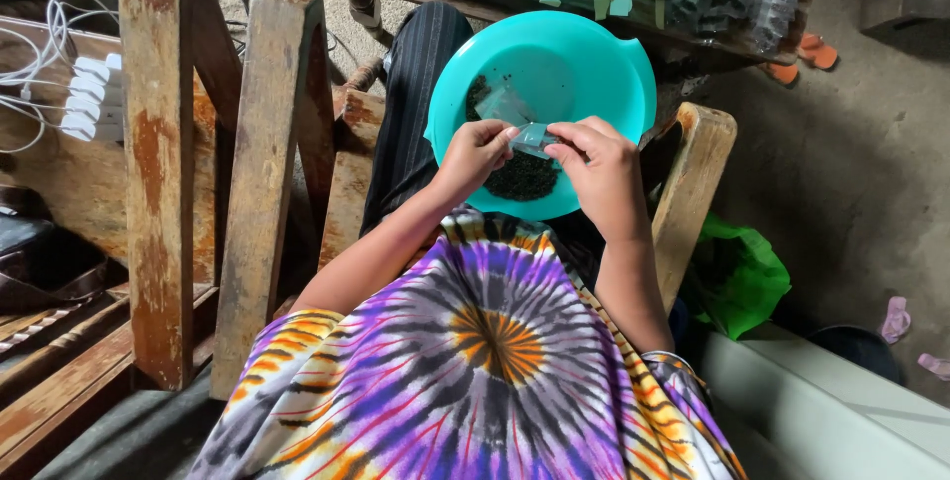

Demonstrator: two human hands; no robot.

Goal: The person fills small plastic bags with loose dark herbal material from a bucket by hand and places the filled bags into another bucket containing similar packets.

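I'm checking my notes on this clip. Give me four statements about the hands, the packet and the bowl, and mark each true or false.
1. Both hands, left hand and right hand, pinch the small clear packet. True.
2. The bowl is red. False: it is turquoise.
3. Dark granules lie in the bowl. True.
4. The bowl sits on the floor. False: it rests on the person's lap, between wooden chair arms.

two hands (539, 148), one teal basin (584, 54), one small packet (534, 139), one green bag (737, 272)

Small clear packet (534, 139) held flat above teal bowl (594, 54).
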